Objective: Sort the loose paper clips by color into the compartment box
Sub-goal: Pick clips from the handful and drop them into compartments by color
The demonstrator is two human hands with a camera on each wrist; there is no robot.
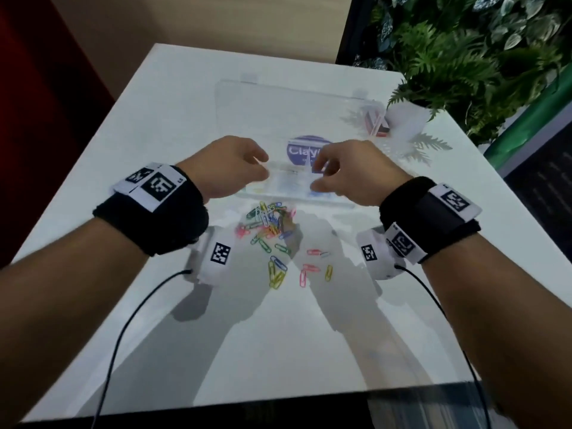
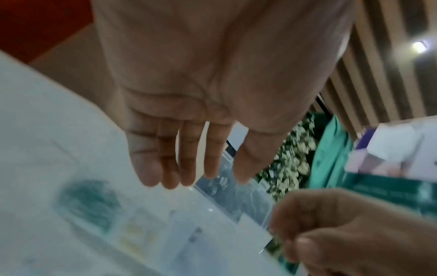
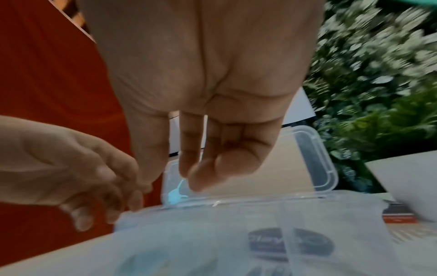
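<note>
A pile of colored paper clips (image 1: 268,228) lies on the white table (image 1: 154,125), with a few strays (image 1: 311,269) nearer me. Just beyond it stands the clear compartment box (image 1: 332,202), its lid (image 1: 278,109) lying open behind. My right hand (image 1: 320,176) hovers over the box's right part and pinches a blue paper clip (image 3: 176,193) at its fingertips (image 3: 187,173). Over the box's left end my left hand (image 1: 263,168) hangs with relaxed fingers (image 2: 187,168) and holds nothing. The compartments' contents look blurred.
A leafy plant (image 1: 470,57) and a white pot (image 1: 407,116) stand at the table's far right, with a small red-and-white box (image 1: 376,123) beside the lid. Wrist-camera cables (image 1: 123,329) trail toward the table's near edge (image 1: 278,400).
</note>
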